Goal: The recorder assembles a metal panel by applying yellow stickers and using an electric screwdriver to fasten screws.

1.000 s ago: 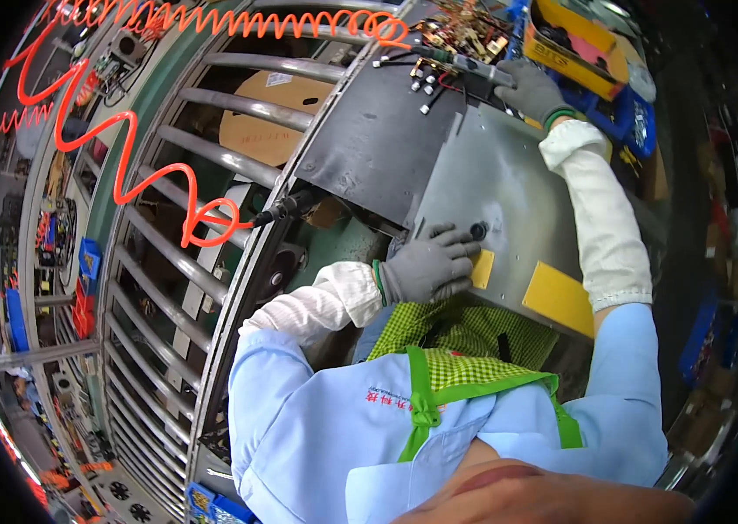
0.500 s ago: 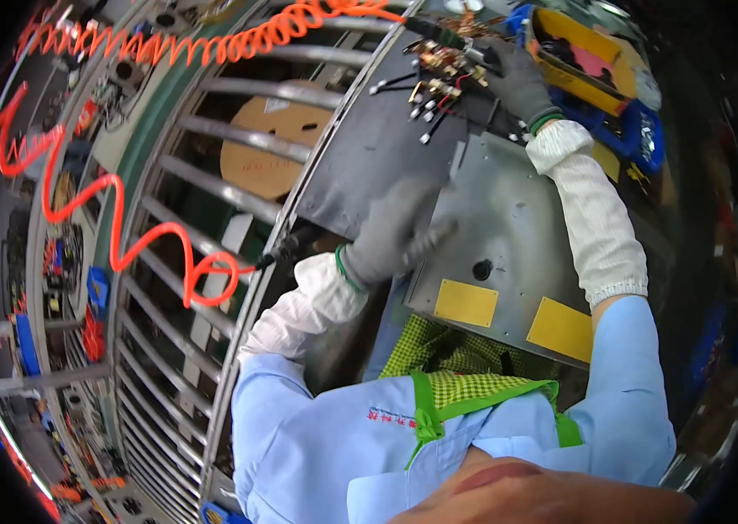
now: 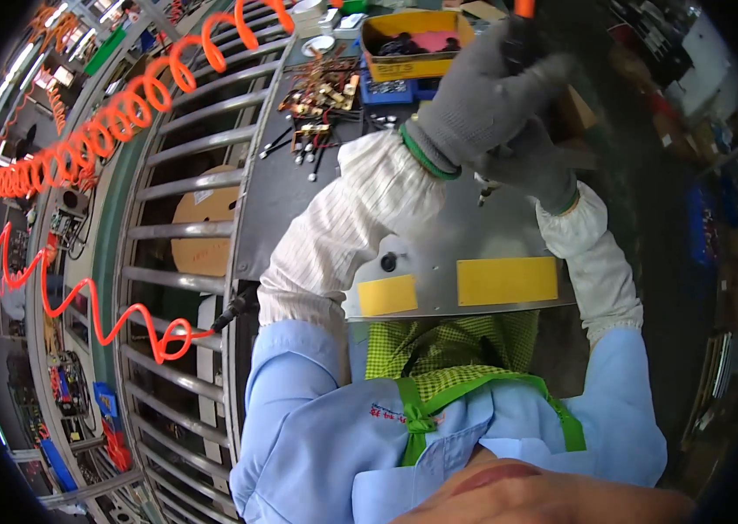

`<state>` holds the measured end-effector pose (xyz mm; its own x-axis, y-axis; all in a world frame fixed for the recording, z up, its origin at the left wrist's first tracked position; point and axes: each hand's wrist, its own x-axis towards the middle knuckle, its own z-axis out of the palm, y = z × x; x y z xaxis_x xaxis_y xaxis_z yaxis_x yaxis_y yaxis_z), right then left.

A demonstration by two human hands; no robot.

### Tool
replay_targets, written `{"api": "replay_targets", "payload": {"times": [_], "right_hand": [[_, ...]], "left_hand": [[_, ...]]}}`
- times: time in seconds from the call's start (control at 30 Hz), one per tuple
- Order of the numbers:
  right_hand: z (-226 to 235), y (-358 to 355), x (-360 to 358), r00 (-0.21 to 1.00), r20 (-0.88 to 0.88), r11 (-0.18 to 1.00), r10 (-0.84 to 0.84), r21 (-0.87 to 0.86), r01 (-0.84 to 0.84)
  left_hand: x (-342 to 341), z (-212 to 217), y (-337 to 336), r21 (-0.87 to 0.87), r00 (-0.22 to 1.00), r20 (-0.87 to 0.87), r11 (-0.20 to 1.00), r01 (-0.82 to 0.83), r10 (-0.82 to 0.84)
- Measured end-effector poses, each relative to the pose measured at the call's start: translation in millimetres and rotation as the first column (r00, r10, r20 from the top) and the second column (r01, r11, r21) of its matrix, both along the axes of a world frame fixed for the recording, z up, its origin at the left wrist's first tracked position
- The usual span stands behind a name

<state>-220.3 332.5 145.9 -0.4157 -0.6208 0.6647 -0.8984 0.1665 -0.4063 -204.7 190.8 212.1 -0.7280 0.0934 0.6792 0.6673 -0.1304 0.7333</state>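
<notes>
A dark air screwdriver point(image 3: 522, 44) stands nearly upright over the grey metal panel point(image 3: 426, 249), its orange hose end at the top. My gloved left hand point(image 3: 474, 105) wraps round its upper body, blurred by motion. Below and partly behind it, my gloved right hand point(image 3: 533, 166) closes round the lower part; its fingers are partly hidden. The screwdriver's tip point(image 3: 483, 192) shows beneath the hands, above the panel. Two yellow labels, one narrow point(image 3: 387, 296) and one wide point(image 3: 507, 281), lie along the panel's near edge. A black round spot point(image 3: 388, 262) marks the panel.
A pile of wired brass-coloured parts point(image 3: 321, 100) lies at the table's far left. Behind it, a yellow bin point(image 3: 417, 65) holds black parts, beside a blue tray point(image 3: 389, 92). A roller conveyor point(image 3: 181, 231) runs along the left, with a coiled orange air hose point(image 3: 116, 131) above.
My left hand has moved up and right from the panel's left side to the screwdriver. My right hand has drawn the tool nearer, over the panel. The view has turned.
</notes>
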Motion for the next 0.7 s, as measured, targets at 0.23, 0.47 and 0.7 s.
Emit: {"api": "replay_targets", "payload": {"times": [0.23, 0.47, 0.7], "right_hand": [[38, 101, -6, 0.831, 0.503, 0.845, -0.237, -0.316, 0.432], [32, 165, -30, 0.844, 0.447, 0.845, -0.296, -0.288, 0.449], [-1, 185, -59, 0.959, 0.188, 0.859, -0.213, -0.431, 0.275]], "left_hand": [[-157, -67, 19, -0.239, 0.994, -0.089, 0.970, 0.041, -0.064], [-278, -180, 101, -0.943, 0.891, -0.328, -0.054, -0.328, 0.315], [-330, -199, 161, -0.948, 0.889, -0.289, -0.232, -0.216, 0.354]]}}
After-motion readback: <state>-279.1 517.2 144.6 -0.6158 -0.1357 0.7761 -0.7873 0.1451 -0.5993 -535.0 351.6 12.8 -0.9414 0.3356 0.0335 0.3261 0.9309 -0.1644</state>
